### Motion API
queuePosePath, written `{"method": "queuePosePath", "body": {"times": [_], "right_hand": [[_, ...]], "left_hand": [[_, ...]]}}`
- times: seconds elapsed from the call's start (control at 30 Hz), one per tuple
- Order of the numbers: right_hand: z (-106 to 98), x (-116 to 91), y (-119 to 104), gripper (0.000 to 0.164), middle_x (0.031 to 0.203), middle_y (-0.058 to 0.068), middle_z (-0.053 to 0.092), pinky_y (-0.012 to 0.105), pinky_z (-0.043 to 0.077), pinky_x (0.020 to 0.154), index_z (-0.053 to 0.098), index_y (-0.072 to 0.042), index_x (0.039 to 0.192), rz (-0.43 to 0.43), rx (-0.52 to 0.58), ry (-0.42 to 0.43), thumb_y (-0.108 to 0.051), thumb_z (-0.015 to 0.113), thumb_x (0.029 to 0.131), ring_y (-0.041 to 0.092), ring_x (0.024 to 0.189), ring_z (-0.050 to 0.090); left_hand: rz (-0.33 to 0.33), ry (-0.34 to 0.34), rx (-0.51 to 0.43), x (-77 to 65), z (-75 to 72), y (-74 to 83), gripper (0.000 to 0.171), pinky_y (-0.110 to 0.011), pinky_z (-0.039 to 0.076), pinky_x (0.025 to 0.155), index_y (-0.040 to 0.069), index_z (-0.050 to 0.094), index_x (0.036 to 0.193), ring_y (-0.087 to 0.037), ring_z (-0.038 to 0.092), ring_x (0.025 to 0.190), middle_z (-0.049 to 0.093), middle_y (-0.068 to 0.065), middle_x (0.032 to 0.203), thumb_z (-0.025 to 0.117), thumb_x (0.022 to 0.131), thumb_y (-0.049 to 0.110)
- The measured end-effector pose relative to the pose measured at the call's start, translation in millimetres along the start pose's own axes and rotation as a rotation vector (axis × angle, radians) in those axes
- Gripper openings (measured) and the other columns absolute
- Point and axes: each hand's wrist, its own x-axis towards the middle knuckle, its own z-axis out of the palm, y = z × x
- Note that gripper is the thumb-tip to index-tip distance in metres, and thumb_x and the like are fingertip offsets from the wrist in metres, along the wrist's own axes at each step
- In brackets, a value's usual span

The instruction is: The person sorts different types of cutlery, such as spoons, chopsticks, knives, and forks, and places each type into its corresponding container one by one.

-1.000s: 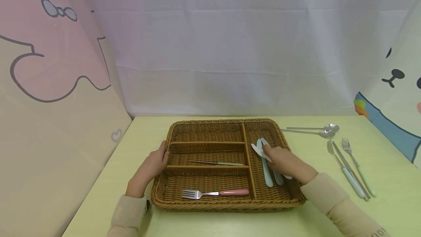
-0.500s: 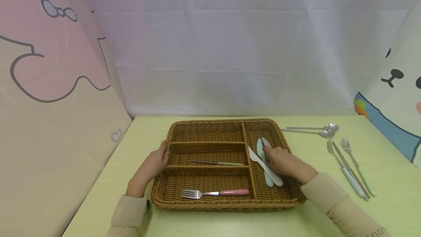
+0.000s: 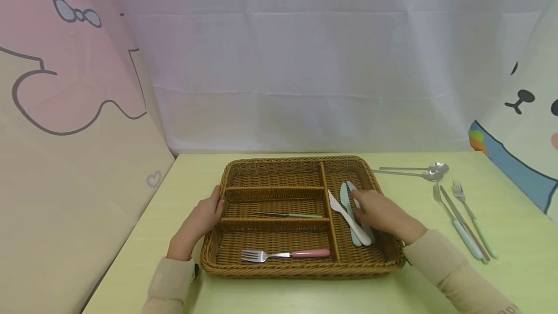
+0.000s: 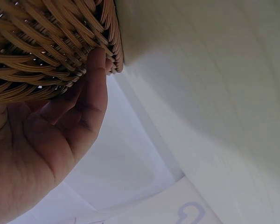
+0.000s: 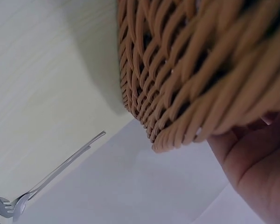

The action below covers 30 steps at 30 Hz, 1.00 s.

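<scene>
A brown wicker cutlery tray (image 3: 301,271) with several compartments sits on the table. My left hand (image 3: 205,214) grips its left end, fingers (image 4: 96,88) bent against the woven outer wall. My right hand (image 3: 380,212) reaches over the right rim into the right compartment, fingertips down at a pale grey knife (image 3: 351,187). Beside it lie a light-blue knife (image 3: 344,196) and, slanting across that one, a white knife (image 3: 348,219). The right fingertips are largely hidden, and I cannot tell whether they pinch the grey knife. In the right wrist view, the palm (image 5: 266,163) shows behind the rim.
In the tray's front compartment lies a pink-handled fork (image 3: 285,255); in the middle one, thin green-handled cutlery (image 3: 287,215). Right of the tray are two spoons (image 3: 431,174), a blue-handled fork (image 3: 462,231), a slim metal utensil (image 3: 464,222) and a green-handled fork (image 3: 475,219).
The white knife, earlier among my right fingers, has come down to the left, against the divider. My right hand has shifted slightly right. The left hand keeps its grip on the tray.
</scene>
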Motion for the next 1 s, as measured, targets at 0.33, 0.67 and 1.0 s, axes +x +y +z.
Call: {"method": "queuePosePath", "body": {"times": [0.33, 0.67, 1.0], "right_hand": [[-12, -4, 4, 0.013, 0.069, 0.006, 0.058, 0.031, 0.042, 0.047, 0.061, 0.002, 0.093, 0.005, -0.05, 0.147, -0.001, 0.06, 0.08, 0.011, 0.055, 0.045], [-26, -12, 14, 0.012, 0.076, 0.007, 0.061, 0.035, 0.046, 0.048, 0.062, -0.001, 0.093, 0.036, -0.059, 0.197, -0.004, 0.059, 0.081, 0.014, 0.06, 0.05], [-33, -22, 39, 0.02, 0.072, 0.01, 0.062, 0.035, 0.044, 0.043, 0.06, 0.005, 0.098, 0.092, -0.097, 0.218, -0.004, 0.058, 0.08, 0.016, 0.055, 0.052]], "left_hand": [[-0.001, -0.002, 0.002, 0.4, -1.3, 1.2, 0.054, -0.028, 0.032, 0.038, -0.015, 0.013, 0.138, -0.009, 0.03, 0.037, 0.037, 0.001, 0.047, 0.036, 0.098, 0.013], [-0.001, -0.002, 0.002, -0.4, -1.1, 1.8, 0.054, -0.026, 0.03, 0.038, -0.014, 0.014, 0.139, -0.009, 0.029, 0.036, 0.037, 0.001, 0.047, 0.036, 0.098, 0.013], [-0.012, -0.007, -0.003, -0.5, -1.2, 2.2, 0.054, -0.027, 0.031, 0.038, -0.014, 0.014, 0.139, -0.009, 0.029, 0.036, 0.038, 0.001, 0.047, 0.036, 0.098, 0.014]]}}
